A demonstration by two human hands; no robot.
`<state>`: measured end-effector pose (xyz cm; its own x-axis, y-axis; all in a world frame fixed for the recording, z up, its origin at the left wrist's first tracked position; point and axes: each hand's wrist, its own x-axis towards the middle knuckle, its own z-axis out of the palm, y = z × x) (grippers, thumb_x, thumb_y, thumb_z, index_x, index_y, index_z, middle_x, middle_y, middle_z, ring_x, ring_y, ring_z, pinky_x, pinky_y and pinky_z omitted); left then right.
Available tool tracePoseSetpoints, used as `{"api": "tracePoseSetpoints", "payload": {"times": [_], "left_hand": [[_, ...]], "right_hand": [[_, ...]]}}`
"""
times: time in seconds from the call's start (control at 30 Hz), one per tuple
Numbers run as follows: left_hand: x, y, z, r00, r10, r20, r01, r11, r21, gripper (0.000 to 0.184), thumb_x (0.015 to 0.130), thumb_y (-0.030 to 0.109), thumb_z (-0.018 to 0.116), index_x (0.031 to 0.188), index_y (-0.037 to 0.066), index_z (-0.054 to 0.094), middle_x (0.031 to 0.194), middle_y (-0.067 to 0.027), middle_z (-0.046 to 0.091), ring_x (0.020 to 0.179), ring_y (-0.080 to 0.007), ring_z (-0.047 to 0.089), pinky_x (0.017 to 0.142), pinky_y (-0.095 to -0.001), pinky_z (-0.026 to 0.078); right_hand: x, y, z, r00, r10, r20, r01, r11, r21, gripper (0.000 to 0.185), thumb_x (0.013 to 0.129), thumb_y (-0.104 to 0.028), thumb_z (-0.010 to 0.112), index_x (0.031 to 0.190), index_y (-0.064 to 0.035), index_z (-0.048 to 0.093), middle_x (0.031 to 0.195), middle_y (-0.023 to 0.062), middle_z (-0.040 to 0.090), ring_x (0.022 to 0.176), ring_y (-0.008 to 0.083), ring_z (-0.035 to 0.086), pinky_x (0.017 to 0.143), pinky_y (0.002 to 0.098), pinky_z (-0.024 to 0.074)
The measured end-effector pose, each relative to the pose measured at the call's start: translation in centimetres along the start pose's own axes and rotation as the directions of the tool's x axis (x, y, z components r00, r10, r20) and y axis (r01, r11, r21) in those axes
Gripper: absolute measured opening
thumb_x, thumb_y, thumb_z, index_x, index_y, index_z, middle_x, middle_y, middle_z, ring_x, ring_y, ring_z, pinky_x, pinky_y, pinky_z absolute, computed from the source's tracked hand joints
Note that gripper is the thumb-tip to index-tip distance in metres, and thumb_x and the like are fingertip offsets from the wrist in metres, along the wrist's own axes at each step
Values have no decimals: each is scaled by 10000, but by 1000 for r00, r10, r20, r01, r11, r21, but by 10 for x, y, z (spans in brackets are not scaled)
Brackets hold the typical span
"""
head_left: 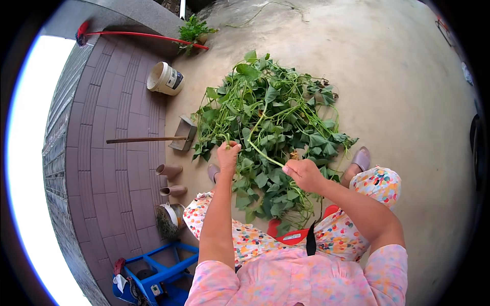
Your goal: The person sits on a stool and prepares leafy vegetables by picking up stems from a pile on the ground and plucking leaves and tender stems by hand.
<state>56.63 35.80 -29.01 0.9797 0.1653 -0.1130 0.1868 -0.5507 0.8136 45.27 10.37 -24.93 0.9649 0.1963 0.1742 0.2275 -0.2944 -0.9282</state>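
A wide heap of leafy green vines (270,112) lies on the concrete floor in front of my feet. My right hand (302,173) is closed on the near end of a thick pale-green stem (263,153), which runs up and leftward over the heap. At the left edge of the heap, my left hand (229,153) is closed round a short piece of green stem (227,138) that sticks up above the fingers. A gap lies between the two hands, with leaves below them.
Along the tiled wall at left stand a white bucket (166,79), a dustpan (184,133) with a long handle, boots (169,171), a tub (171,217) and a blue frame (163,270). A red-handled broom (148,35) and a plant (193,31) are farther back.
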Motion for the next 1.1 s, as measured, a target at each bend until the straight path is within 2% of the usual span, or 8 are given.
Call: {"api": "tracePoseSetpoints", "payload": {"times": [0.07,0.17,0.33,0.43,0.53,0.63,0.8,1.1], "left_hand": [[-5,1,21,995,-66,80,89,937,-339,182,732,77,629,907,33,602,608,63,456,496,-26,365,441,-183,288],[-18,23,36,957,-142,253,264,785,-560,281,745,70,624,1017,43,561,583,68,424,405,-26,304,338,-193,215],[-12,40,42,938,-130,320,311,724,-616,220,723,78,660,934,53,605,618,73,468,472,-20,338,403,-190,248],[8,15,33,985,86,149,-25,928,-373,50,731,76,648,737,30,630,637,25,539,556,-63,457,496,-221,348],[26,-3,12,953,299,45,-290,946,-146,45,705,62,644,711,21,628,616,-16,546,561,-90,480,504,-244,361],[37,19,-10,906,395,151,-423,857,296,110,657,-12,566,727,40,632,638,-91,555,578,-181,531,549,-248,413],[51,40,-21,896,395,203,-444,793,418,202,607,-18,484,709,56,641,700,-122,589,634,-239,567,601,-295,448],[53,28,-10,972,223,79,-223,750,623,128,630,154,612,685,39,622,670,-167,565,629,-318,535,591,-370,437]], "right_hand": [[-2,-4,-1,998,-12,62,7,996,84,215,830,-197,485,680,-44,472,530,136,453,507,318,472,463,371,359],[-3,-5,-2,994,-59,87,46,988,145,213,838,-207,478,700,-44,479,538,129,447,503,306,464,468,354,365],[-2,-5,-6,991,-74,111,52,980,191,214,838,-202,484,699,-39,475,544,132,434,500,304,456,464,345,361],[-2,-11,-11,992,-70,102,43,968,247,233,842,-184,485,678,-20,452,539,132,393,476,281,397,448,328,338],[-5,-10,-10,996,-66,67,47,965,257,257,844,-160,485,651,-2,423,524,130,350,447,263,329,428,314,312],[-7,-8,-3,998,-56,12,52,976,211,262,836,-149,491,633,-5,410,505,131,343,438,274,319,417,320,307],[-6,-14,2,998,-10,-55,18,989,145,262,826,-148,495,614,-20,410,490,140,365,432,302,371,412,340,320],[-13,-20,5,998,-23,-60,18,996,-82,222,825,-196,474,654,-55,457,498,139,471,473,339,480,437,410,374]]}}
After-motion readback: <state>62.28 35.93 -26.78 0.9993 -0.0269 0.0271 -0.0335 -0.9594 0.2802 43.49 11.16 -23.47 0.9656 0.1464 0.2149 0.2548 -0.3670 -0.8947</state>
